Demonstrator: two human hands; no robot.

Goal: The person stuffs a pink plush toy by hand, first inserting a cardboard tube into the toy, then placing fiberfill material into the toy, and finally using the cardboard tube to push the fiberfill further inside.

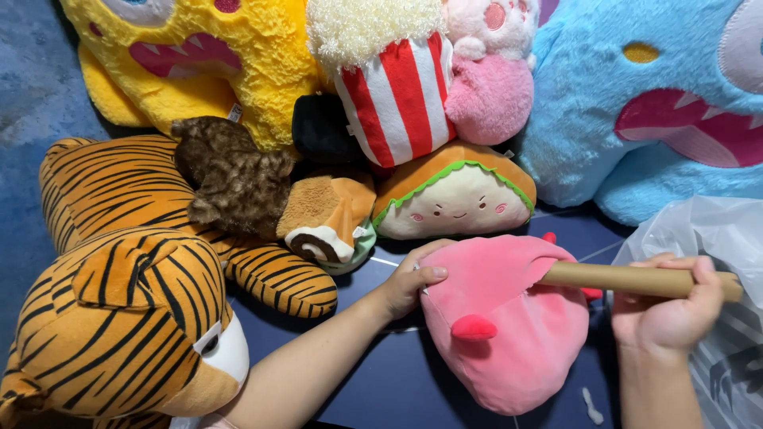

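Toy-stuffing workshop, likely: heaped plush toys (238,119) on blue floor (32,95), clear plastic bag (715,230) alongside.

We see a pink toy (509,334) of smooth, matt plush and a stick (628,280) that looks like matt cardboard. At right lies a thin, glossy plastic bag (715,230); far off, the yellow toy (199,71) is shaggy.

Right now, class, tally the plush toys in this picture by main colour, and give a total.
Yellow: 1, furry yellow monster plush
Blue: 1, furry blue monster plush
Orange: 3, striped tiger plush, sandwich plush, cake-roll plush
Pink: 2, smooth pink plush, fuzzy pink plush
Red-and-white: 1, popcorn plush
Brown: 1, brown furry plush
Total: 9
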